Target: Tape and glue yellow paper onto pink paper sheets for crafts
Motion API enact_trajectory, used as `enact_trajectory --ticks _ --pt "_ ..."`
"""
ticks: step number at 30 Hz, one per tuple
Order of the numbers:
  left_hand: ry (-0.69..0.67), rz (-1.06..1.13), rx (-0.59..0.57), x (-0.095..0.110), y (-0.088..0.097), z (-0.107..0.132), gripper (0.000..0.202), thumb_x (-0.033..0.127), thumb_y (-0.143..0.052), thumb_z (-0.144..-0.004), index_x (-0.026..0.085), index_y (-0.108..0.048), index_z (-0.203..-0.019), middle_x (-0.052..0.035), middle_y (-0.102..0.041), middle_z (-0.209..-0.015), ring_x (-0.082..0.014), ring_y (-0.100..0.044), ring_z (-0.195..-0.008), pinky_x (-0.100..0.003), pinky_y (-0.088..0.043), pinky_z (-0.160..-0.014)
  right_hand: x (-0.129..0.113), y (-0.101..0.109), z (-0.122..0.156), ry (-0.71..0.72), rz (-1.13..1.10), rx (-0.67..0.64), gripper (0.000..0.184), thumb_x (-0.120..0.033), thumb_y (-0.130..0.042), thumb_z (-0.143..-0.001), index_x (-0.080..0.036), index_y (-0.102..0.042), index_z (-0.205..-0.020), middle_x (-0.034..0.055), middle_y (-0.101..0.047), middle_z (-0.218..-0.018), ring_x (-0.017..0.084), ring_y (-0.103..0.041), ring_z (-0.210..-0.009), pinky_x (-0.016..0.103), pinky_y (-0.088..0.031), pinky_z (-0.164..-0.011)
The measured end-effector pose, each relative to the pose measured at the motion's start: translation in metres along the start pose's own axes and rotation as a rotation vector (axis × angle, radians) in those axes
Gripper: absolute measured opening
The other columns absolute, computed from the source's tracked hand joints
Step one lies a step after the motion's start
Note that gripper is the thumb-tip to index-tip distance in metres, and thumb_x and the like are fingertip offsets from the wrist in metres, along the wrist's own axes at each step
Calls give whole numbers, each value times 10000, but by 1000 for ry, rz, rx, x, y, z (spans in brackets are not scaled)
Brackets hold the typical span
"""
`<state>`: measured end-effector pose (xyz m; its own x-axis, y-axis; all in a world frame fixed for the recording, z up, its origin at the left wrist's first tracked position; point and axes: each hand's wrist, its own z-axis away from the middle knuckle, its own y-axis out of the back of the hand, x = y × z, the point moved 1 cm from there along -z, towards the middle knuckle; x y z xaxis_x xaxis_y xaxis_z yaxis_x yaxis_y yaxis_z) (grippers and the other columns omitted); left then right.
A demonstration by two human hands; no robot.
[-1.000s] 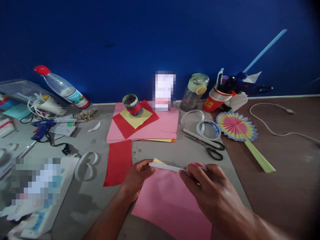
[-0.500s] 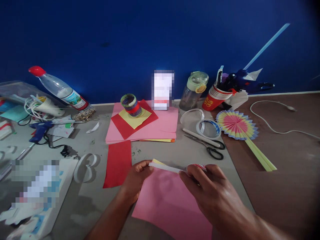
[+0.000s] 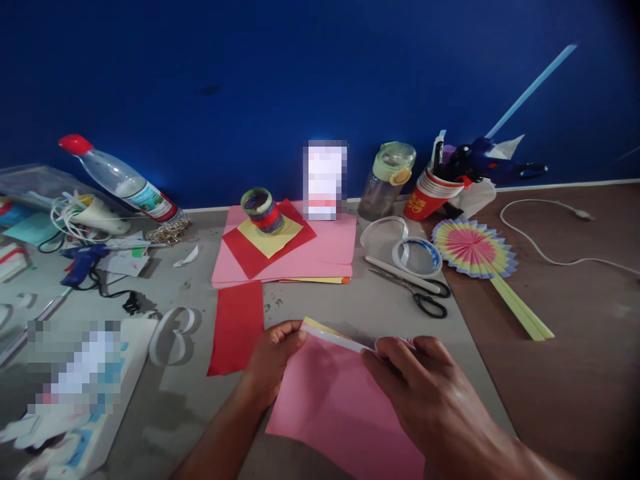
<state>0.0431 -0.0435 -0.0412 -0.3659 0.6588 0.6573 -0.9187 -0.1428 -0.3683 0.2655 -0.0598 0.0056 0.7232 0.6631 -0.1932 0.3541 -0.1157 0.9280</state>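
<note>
A pink sheet of paper [image 3: 335, 400] is held in front of me, with a white strip of tape [image 3: 340, 338] along its top edge. A bit of yellow paper [image 3: 320, 325] shows behind that edge. My left hand [image 3: 280, 350] pinches the sheet's upper left corner, thumb on top. My right hand [image 3: 420, 377] is closed at the right end of the strip around a roll of tape [image 3: 404, 342]; only a red and white part of it shows between the fingers. Just left of the sheet lies a red paper piece [image 3: 237, 327].
Beyond my hands lie scissors [image 3: 420, 293], a tape roll [image 3: 417, 257] and a pink paper stack [image 3: 330, 247] bearing a small jar [image 3: 263, 210]. A paper fan [image 3: 473, 247] lies right. At left are a glue gun [image 3: 83, 263] and a tilted bottle [image 3: 125, 183].
The strip and the sheet's top edge have shifted slightly; the strip now lies closer along the edge at the left corner. My right hand has moved a little to the right and down.
</note>
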Motion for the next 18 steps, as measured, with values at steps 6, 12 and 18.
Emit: enact_trajectory --ticks 6,12,18 --pt "7 -17 3 2 -1 0 392 353 -809 -656 134 -717 -968 -86 -739 -820 -203 -679 -702 -309 -510 -698 2 9 0 4 20 32 302 -54 -408 -862 -134 -655 -1016 78 -629 -862 160 -545 -716 336 -346 -758" --pt "-168 -217 96 -3 -1 -2 467 375 -781 -685 157 -662 -1081 -100 -702 -1043 -236 -647 -971 -317 -486 -843 14 43 -18 15 101 122 302 -105 -419 -911 -168 -640 -1108 88 -652 -974 177 -575 -754 361 -361 -776" --pt "-595 -481 243 -2 -3 7 401 301 -715 -761 220 -589 -1133 -108 -556 -1290 -251 -482 -1258 -352 -367 -1062 7 58 -27 31 16 198 252 -108 -464 -923 -176 -633 -1096 60 -652 -927 146 -579 -723 343 -380 -767"
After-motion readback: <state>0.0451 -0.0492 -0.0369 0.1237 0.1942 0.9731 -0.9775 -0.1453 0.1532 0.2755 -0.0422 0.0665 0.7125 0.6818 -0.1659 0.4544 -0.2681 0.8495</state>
